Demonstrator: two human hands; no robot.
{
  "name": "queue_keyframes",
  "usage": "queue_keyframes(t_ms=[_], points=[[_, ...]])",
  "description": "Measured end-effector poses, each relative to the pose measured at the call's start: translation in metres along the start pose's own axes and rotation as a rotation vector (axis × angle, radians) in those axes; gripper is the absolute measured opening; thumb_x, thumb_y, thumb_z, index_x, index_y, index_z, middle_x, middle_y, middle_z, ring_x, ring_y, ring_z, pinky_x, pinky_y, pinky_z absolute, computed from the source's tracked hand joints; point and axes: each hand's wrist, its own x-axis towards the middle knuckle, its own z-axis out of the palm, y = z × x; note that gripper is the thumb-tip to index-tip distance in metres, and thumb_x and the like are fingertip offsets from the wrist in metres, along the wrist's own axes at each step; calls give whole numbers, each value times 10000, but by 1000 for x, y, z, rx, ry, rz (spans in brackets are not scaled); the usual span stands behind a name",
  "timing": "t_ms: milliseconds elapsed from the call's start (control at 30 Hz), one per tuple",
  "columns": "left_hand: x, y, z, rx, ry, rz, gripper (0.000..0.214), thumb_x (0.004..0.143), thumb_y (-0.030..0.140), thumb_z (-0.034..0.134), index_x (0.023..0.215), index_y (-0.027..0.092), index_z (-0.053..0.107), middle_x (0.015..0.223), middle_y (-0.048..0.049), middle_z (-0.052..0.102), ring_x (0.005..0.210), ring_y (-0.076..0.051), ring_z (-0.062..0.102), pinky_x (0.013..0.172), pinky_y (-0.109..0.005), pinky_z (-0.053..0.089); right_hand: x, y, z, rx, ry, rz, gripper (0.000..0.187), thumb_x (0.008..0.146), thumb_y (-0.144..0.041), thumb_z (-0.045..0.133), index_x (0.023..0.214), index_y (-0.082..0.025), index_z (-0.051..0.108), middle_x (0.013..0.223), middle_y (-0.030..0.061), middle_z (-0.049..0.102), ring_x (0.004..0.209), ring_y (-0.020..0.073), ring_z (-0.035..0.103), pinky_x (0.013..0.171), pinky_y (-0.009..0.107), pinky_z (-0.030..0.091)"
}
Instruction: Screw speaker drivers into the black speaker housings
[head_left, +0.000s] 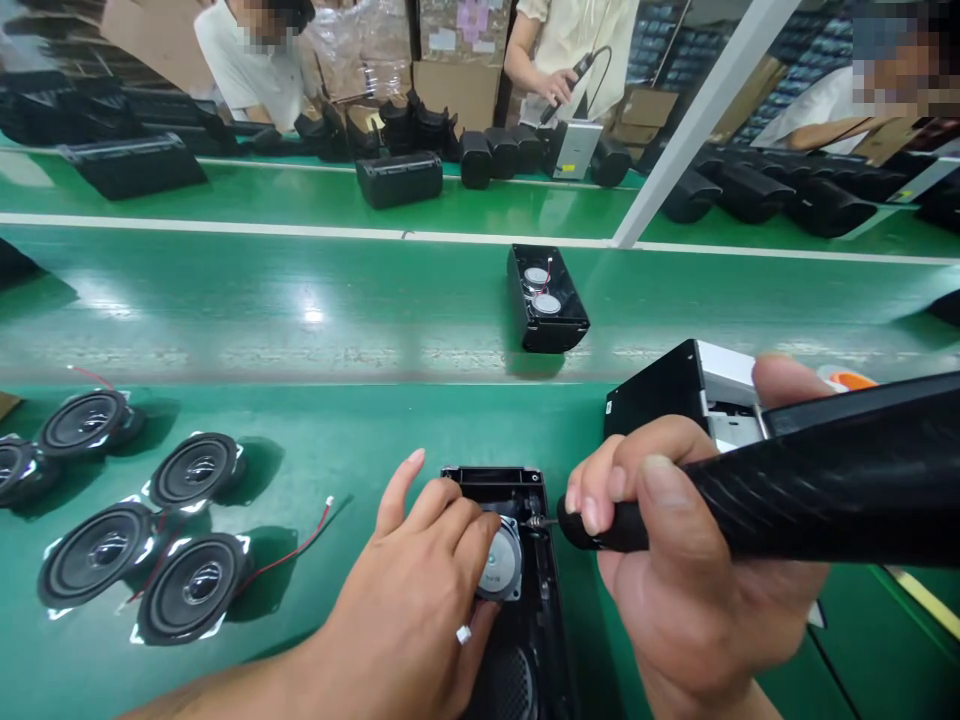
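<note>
A black speaker housing (551, 610) lies open on the green bench in front of me. My left hand (420, 570) reaches over it, its fingers bent around a round speaker driver (505, 565) with a silvery back. A small white plug (463, 634) shows beneath those fingers. In my right hand (690, 590) is a black electric screwdriver (847, 480), held almost level. Its bit points left and meets the housing near the driver's upper right corner; whether a screw sits there is too small to tell. Below the driver, a mesh-covered opening is partly visible.
Several loose speaker drivers (196, 585) lie at the left, one trailing a red wire. A black-and-white box (652, 390) stands behind my right hand. Farther back is a housing with two drivers (551, 310). Across the line, co-workers stand behind black housings (400, 180) and a slanted white post (697, 120).
</note>
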Motion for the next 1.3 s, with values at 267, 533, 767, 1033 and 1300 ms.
queue_keyframes(t_ms=[267, 533, 767, 1033, 1300], points=[[1, -1, 0, -20, -5, -4, 420, 911, 185, 669, 1328, 241, 661, 1181, -1, 756, 1169, -291, 637, 1367, -567, 34, -4, 8, -2, -37, -51, -17, 625, 1012, -119, 691, 1547, -259, 400, 739, -116, 656, 499, 180, 574, 528, 389, 533], [-1, -2, 2, -35, -1, -12, 441, 927, 187, 666, 1364, 246, 646, 1204, -5, 758, 1179, -288, 634, 1361, -558, 49, -5, 15, -2, -33, -76, -21, 612, 1019, -109, 696, 1541, -268, 419, 751, -114, 655, 520, 170, 587, 544, 374, 536], [3, 3, 1, 16, -3, -10, 450, 877, 165, 674, 1324, 209, 678, 1170, -31, 780, 1155, -306, 670, 1252, -578, 276, -14, 28, -12, -88, -146, -15, 530, 1089, -174, 692, 1545, -345, 482, 805, -87, 630, 600, 171, 603, 637, 386, 547], [13, 11, 0, 41, -38, -32, 375, 876, 164, 723, 1250, 175, 710, 1158, -68, 799, 1091, -340, 674, 978, -564, 464, -18, 38, -26, -145, -234, 16, 212, 1019, -214, 730, 1193, -271, 624, 864, -8, 656, 697, 211, 644, 615, 383, 579], [16, 13, -2, 42, -15, -33, 292, 865, 146, 752, 1155, 179, 741, 1082, -78, 797, 1033, -344, 666, 909, -562, 503, -15, 43, -19, 26, -260, 42, 422, 995, -152, 745, 1344, -295, 555, 807, -55, 638, 591, 172, 591, 516, 325, 525]])
